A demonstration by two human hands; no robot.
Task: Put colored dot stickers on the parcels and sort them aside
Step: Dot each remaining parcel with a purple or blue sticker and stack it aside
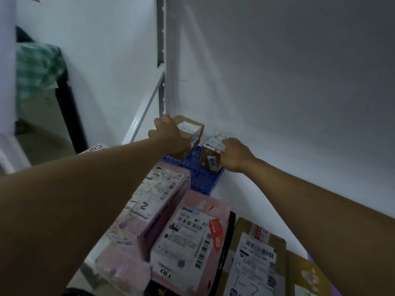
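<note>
Two small brown cardboard parcels stand on a blue perforated plastic pallet (pixel 199 178) in the corner by the white wall. My left hand (pixel 171 136) grips the left brown parcel (pixel 190 129), which carries a white label. My right hand (pixel 234 155) holds the right brown parcel (pixel 211 155) from its right side, fingers on its top label. Nearer to me lie pink parcels (pixel 188 236) with shipping labels and purple dot stickers (pixel 181 263). A second pink parcel (pixel 154 201) has a purple dot at its lower left.
A brown flat parcel (pixel 256 259) with a white label lies at the lower right, next to a yellowish one (pixel 307 276). A white metal shelf upright (pixel 162 60) rises behind the left parcel. A green checked cloth (pixel 38 67) hangs at the far left.
</note>
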